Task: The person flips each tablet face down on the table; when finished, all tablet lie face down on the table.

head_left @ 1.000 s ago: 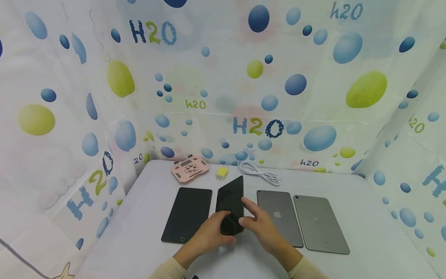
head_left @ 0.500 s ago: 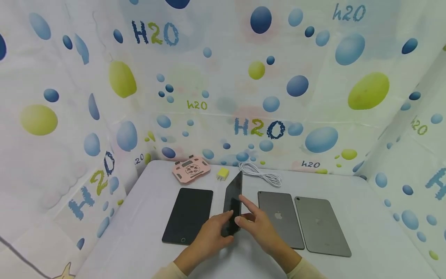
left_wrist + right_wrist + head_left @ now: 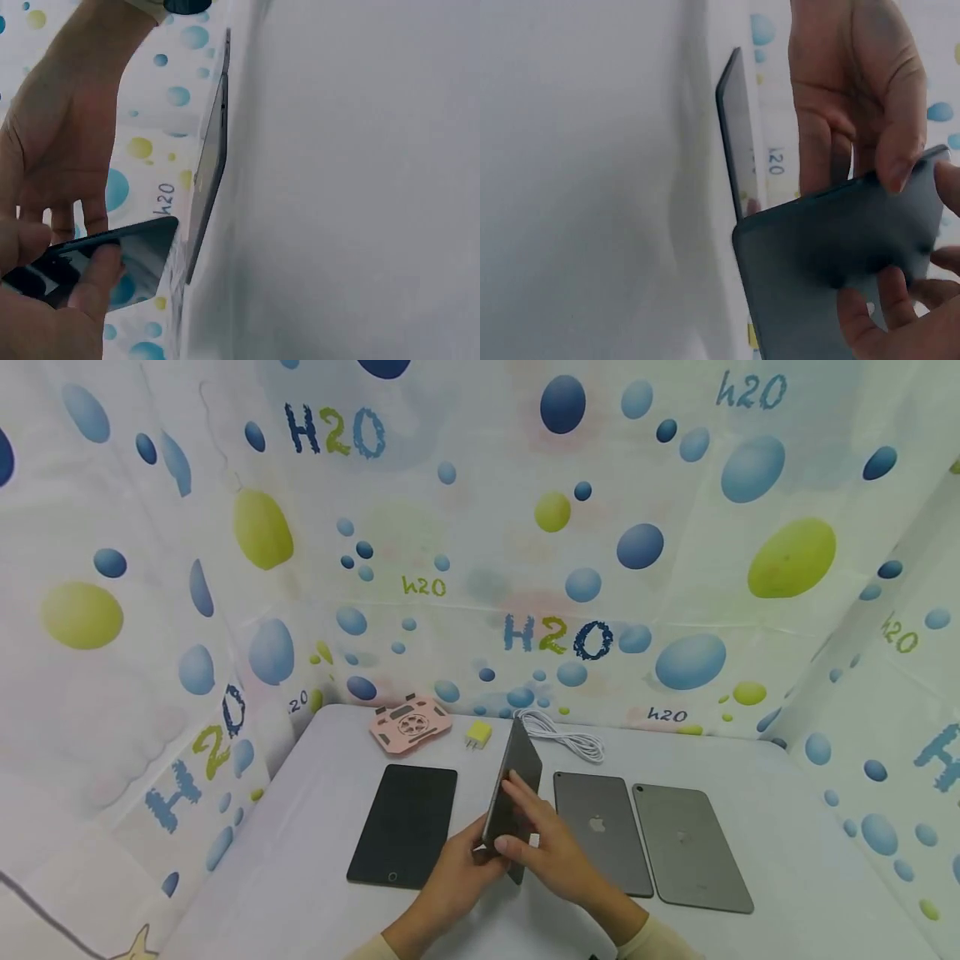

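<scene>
A dark tablet [image 3: 531, 758] stands tilted on edge above the table, between both hands. My left hand [image 3: 459, 875] grips its lower left side; in the left wrist view one finger lies across the glossy screen [image 3: 146, 259]. On the other face, my right hand [image 3: 558, 850] holds the tablet, thumb near the lower edge and fingers on the grey back [image 3: 795, 270]. Left of the hands a black tablet [image 3: 405, 822] lies screen up. To the right lie two grey tablets, a darker one [image 3: 603, 818] and a lighter one [image 3: 690, 843], backs up.
At the back of the white table [image 3: 795, 827] lie a pink, controller-shaped object [image 3: 411, 725], a yellow charger plug [image 3: 478, 734] and a coiled white cable [image 3: 562, 735]. Printed curtains rise behind and at both sides.
The held tablet has turned about its upright axis, from its screen showing to its grey back showing. My left hand has shifted along its lower edge; the right fingers moved onto its back.
</scene>
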Available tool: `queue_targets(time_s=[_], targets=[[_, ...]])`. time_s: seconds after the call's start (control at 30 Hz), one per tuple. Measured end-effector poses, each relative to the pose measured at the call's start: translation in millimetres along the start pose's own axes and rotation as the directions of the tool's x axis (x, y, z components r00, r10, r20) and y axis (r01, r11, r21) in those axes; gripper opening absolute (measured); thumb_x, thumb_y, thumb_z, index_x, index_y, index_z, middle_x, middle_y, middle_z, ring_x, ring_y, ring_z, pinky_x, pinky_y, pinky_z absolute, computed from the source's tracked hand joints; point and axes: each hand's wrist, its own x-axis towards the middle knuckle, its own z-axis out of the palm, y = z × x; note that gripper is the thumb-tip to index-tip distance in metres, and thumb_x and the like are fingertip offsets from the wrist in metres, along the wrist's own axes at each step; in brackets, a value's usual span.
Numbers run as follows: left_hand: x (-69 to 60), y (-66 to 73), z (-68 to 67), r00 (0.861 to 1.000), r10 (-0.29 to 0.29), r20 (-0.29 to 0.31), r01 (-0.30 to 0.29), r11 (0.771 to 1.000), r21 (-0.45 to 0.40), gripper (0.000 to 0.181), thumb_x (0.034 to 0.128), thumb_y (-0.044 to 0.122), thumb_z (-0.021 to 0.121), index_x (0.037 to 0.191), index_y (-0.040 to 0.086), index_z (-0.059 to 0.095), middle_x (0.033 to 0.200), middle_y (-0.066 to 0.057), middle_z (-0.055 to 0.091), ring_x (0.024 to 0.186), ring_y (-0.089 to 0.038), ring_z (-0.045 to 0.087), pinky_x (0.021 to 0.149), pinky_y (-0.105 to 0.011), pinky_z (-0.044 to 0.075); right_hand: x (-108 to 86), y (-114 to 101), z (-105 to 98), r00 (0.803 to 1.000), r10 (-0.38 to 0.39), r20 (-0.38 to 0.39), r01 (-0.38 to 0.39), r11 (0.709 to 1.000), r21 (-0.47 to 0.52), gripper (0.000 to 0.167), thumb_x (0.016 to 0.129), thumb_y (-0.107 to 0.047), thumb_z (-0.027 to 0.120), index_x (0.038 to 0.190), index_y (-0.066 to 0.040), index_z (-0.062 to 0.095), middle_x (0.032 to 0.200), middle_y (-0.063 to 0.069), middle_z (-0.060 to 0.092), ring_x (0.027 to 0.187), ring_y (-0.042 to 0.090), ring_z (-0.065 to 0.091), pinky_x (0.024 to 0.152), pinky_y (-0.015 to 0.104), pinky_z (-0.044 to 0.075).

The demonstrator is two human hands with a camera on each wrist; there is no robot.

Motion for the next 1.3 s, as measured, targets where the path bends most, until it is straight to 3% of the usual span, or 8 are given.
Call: queue_targets(time_s=[0.2,0.5,0.67,0.8,0.87,0.97,1.13,1.3], targets=[[-4.3,3.2,0.3,0.985,-0.168,-0.04,0.139,0.908,-0.395,0.069,0.0901,0.003,0.067,0.153,0.005,0.041,0.148,-0.021,0.048,0.121,-0.026,0.062,0.095,-0.038,0.057,0.2,11.4,-5.2,0.991,0.101,-0.083,-0.107,0.992,-0.065,0.067,0.094,-0.027,0.075,0.152,-0.013,0.047,0.166,0.018,0.027,0.149,0.045,0.028,0.112,0.067,0.033],[-4.3,4.4,-2.7,0.984,-0.174,-0.036,0.132,0.854,-0.503,0.09,0.0913,-0.002,0.067,0.163,0.02,0.017,0.153,-0.022,0.04,0.125,-0.029,0.061,0.093,-0.037,0.057,5.4,18.5,-13.3,0.919,0.364,-0.151,-0.344,0.928,0.141,0.093,0.085,-0.025,0.084,0.159,-0.006,0.03,0.162,0.029,0.026,0.137,0.057,0.041,0.099,0.058,0.051],[-1.8,1.1,-11.4,0.991,-0.128,-0.034,0.108,0.933,-0.344,0.106,0.0843,0.001,0.078,0.165,0.024,0.013,0.158,-0.019,0.037,0.127,-0.029,0.059,0.095,-0.037,0.056,4.9,23.0,-14.3,0.924,0.347,-0.163,-0.332,0.937,0.114,0.094,0.084,-0.019,0.085,0.159,-0.004,0.031,0.157,0.032,0.034,0.134,0.057,0.045,0.099,0.056,0.052],[2.4,-2.0,-18.6,0.992,-0.071,-0.108,0.08,0.994,0.081,0.107,0.0777,0.022,0.089,0.162,0.018,0.024,0.155,-0.012,0.046,0.127,-0.027,0.057,0.101,-0.044,0.05,5.5,26.2,-14.1,0.934,0.315,-0.171,-0.307,0.949,0.07,0.092,0.083,-0.012,0.084,0.157,0.001,0.031,0.161,0.034,0.024,0.134,0.056,0.045,0.1,0.054,0.051],[4.0,-3.1,-20.6,0.99,-0.027,-0.136,0.067,0.952,0.299,0.107,0.0734,0.03,0.092,0.16,0.015,0.031,0.148,-0.011,0.054,0.123,-0.024,0.059,0.1,-0.047,0.049,5.8,28.0,-13.7,0.935,0.305,-0.181,-0.305,0.952,0.025,0.091,0.082,-0.01,0.085,0.156,0.003,0.033,0.162,0.034,0.019,0.138,0.054,0.041,0.104,0.054,0.048],[4.7,-4.3,-22.1,0.986,0.046,-0.162,0.053,0.827,0.559,0.105,0.0673,0.038,0.094,0.154,0.011,0.042,0.125,-0.008,0.062,0.103,-0.019,0.059,0.086,-0.041,0.051,6.0,30.5,-12.5,0.932,0.304,-0.196,-0.32,0.946,-0.056,0.09,0.081,-0.012,0.086,0.155,0.002,0.036,0.163,0.032,0.017,0.143,0.052,0.034,0.111,0.058,0.039],[1.9,-7.1,-23.1,0.976,0.131,-0.173,0.052,0.634,0.771,0.099,0.0605,0.05,0.094,0.141,0.006,0.056,0.116,-0.011,0.055,0.104,-0.026,0.052,0.082,-0.042,0.05,6.5,31.3,-10.6,0.931,0.305,-0.199,-0.343,0.918,-0.199,0.086,0.081,-0.017,0.085,0.153,0.001,0.041,0.162,0.03,0.024,0.147,0.05,0.03,0.116,0.062,0.029],[0.0,-11.7,-25.2,0.977,0.124,-0.175,0.08,0.548,0.832,0.101,0.0567,0.061,0.091,0.133,0.001,0.062,0.146,-0.03,0.046,0.142,-0.057,0.031,0.107,-0.071,0.036,7.9,33.5,-7.7,0.942,0.291,-0.168,-0.328,0.907,-0.264,0.08,0.082,-0.016,0.085,0.148,0.006,0.045,0.158,0.034,0.031,0.145,0.051,0.033,0.116,0.062,0.03]])
